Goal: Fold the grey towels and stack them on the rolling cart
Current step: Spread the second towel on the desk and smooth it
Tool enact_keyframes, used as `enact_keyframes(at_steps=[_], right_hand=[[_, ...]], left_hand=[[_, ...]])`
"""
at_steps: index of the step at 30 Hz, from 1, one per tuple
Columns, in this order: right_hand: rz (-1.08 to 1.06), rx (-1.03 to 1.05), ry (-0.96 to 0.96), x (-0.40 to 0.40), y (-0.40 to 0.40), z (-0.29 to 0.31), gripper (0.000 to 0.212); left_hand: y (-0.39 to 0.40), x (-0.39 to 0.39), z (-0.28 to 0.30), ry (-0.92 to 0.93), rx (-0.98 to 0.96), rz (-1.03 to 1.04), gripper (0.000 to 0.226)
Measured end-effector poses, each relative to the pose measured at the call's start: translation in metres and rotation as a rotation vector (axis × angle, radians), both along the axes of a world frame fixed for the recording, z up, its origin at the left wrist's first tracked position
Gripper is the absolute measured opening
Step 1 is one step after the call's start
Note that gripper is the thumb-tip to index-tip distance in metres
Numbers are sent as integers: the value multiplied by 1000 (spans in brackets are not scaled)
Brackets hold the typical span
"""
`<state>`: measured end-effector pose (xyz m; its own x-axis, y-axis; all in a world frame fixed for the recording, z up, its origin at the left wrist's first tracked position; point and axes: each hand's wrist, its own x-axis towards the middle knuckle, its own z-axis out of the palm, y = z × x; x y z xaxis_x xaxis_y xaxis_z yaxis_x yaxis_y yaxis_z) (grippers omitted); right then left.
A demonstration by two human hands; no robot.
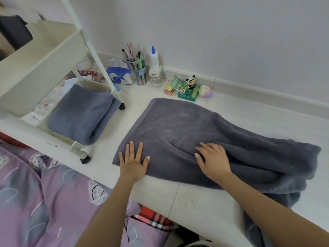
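A large grey towel (pixel 187 129) lies spread on the white ledge, smooth on its left part and bunched on the right, where it hangs over the front edge. My left hand (pixel 133 161) presses flat on its near left corner with the fingers straight and spread. My right hand (pixel 212 158) rests flat on a crease in the middle of the towel. A folded grey towel (pixel 81 114) lies on the bottom shelf of the white rolling cart (pixel 33 68) at the left.
Against the wall stand a cup of pens (pixel 138 70), a glue bottle (pixel 154 58), a glass jar (pixel 156 80), a tissue pack (pixel 119 73) and small toys (pixel 188 87). Purple patterned bedding (pixel 35 202) lies at the lower left. The cart's black wheels (pixel 85 160) stand on the ledge.
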<state>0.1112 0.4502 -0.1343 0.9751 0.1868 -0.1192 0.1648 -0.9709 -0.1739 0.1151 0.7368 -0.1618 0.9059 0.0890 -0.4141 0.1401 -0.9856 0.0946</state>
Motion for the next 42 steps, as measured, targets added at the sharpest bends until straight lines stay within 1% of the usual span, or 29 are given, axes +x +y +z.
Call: enact_keyframes(at_steps=[1,2,4,7,9,10,12,13,15,17,19,20,22,24,27,29,31,33,35,37,39,40,42], right_hand=[[-63,-42,-50,-8,-5,-1,59],[-121,-74,-41,-15,-8,0,57],[-172,-86,79,-27,-6,-1,61],[-109,-114,189,-33,11,-8,82],[-56,-103,241,-28,25,-9,89],[-25,-110,250,-24,31,-9,86],[42,-131,274,-17,39,-10,75],[72,-126,281,-14,42,-10,75],[114,-106,300,-10,47,-8,78],[124,-58,327,-8,49,-5,65],[104,20,316,-8,44,0,57],[87,45,300,-10,41,4,55],[50,79,199,-18,28,11,50],[-30,122,40,-34,12,17,48],[-223,146,-186,-60,-21,17,51],[-366,128,-210,-76,-45,14,47],[-505,160,-223,-90,-73,11,41],[-586,276,-166,-101,-90,8,41],[-703,487,-93,-112,-103,7,48],[-874,689,-50,-118,-113,6,51],[-1016,791,-22,-120,-119,5,50],[-1085,843,13,-121,-121,9,50],[-1202,1072,111,-116,-118,14,47]], left_hand=[[3,2,2,21,9,6,66],[1,4,4,37,20,14,66],[-12,7,10,10,18,19,66],[-46,2,14,-133,-135,-116,62],[-57,-9,9,-119,-180,-196,64],[-55,-12,4,-84,-145,-207,66],[-41,-14,-3,-36,-39,-200,71],[-32,-13,-3,-23,-10,-188,72],[-16,-10,-2,11,-6,-154,69],[-5,-9,2,40,-16,-128,66],[-1,-8,6,60,-25,-121,67],[-2,-8,6,64,-37,-114,67],[-8,-8,10,38,-68,-99,68],[-21,-11,15,-29,-132,-91,69],[-52,-14,23,-104,-227,-149,71],[-76,-13,28,-119,-287,-188,71],[-104,-11,34,-127,-358,-253,69],[-128,-11,41,-118,-439,-326,64],[-155,-13,46,-89,-532,-407,58],[-183,-15,53,-63,-613,-475,51],[-209,-21,59,-43,-688,-526,46],[-225,-25,63,-11,-725,-550,46],[-249,-33,65,65,-775,-538,51]])
